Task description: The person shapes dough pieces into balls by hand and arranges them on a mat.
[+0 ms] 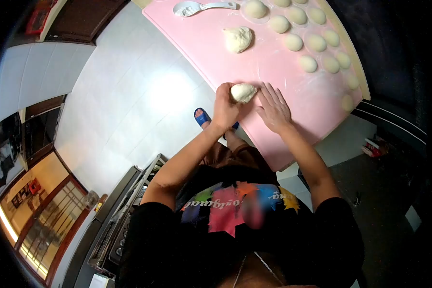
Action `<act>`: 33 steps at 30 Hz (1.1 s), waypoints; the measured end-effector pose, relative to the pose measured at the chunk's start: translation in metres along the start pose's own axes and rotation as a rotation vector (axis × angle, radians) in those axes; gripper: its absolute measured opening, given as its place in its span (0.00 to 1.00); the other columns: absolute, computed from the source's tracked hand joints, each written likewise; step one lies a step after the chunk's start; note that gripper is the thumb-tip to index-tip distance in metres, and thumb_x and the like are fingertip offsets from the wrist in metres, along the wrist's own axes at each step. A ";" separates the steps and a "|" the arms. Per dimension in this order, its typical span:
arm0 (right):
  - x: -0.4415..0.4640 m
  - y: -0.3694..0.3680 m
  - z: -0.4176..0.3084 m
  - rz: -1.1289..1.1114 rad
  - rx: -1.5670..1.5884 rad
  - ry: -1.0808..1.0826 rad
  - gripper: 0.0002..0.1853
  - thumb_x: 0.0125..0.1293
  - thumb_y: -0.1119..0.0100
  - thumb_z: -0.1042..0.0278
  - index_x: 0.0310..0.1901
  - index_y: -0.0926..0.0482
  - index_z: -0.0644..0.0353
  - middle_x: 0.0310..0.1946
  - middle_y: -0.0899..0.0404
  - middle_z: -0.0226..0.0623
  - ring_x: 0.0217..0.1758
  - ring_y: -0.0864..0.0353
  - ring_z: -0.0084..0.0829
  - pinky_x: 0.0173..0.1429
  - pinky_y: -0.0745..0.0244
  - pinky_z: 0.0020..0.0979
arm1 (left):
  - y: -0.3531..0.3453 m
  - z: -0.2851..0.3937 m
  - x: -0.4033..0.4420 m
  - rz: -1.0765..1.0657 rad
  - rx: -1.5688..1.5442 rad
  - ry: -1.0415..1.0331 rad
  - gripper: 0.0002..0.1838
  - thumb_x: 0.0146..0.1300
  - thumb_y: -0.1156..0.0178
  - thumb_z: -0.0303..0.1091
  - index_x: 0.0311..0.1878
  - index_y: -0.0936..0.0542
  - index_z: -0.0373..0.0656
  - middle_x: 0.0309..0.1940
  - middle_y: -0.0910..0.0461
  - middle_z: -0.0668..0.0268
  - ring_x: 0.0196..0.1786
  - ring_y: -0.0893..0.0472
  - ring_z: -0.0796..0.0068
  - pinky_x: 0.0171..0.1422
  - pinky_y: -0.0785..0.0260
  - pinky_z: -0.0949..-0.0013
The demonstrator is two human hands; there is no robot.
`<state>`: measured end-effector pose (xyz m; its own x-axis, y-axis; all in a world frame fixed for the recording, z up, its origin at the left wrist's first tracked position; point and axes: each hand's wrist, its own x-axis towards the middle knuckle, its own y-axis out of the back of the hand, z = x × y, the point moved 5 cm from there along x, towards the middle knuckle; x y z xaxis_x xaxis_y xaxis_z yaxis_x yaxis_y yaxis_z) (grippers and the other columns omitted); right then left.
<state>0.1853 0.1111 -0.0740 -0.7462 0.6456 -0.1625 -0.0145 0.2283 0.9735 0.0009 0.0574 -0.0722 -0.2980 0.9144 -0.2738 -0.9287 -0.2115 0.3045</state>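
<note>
My left hand [225,104] is wrapped round a lump of pale dough [244,93] at the near edge of the pink mat [283,134]. The lump's uneven end sticks out toward my right hand [275,110]. That hand is over the mat with its fingers stretched out and pointing away from me, just right of the dough; whether it presses on the surface I cannot tell. Farther up the mat sits another, roughly shaped piece of dough [238,39].
Several round dough balls [317,43] stand at the upper right of the mat. A white spoon [204,7] holding white powder lies near the far left edge. Powder streaks mark the mat. Below and left is pale tiled floor [129,96]; a stove [115,240] stands lower left.
</note>
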 end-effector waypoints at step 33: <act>0.087 0.007 0.025 0.474 0.140 -0.336 0.29 0.74 0.51 0.53 0.72 0.33 0.57 0.76 0.40 0.48 0.81 0.46 0.48 0.81 0.55 0.57 | -0.025 0.028 0.026 -0.182 0.177 -0.209 0.42 0.45 0.25 0.29 0.67 0.30 0.39 0.58 0.27 0.47 0.62 0.28 0.45 0.67 0.30 0.52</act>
<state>0.1368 0.1872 -0.0858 -0.3984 0.8903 0.2204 0.3741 -0.0617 0.9253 0.0230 0.0963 -0.0615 -0.0619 0.9867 -0.1503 -0.9042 0.0083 0.4270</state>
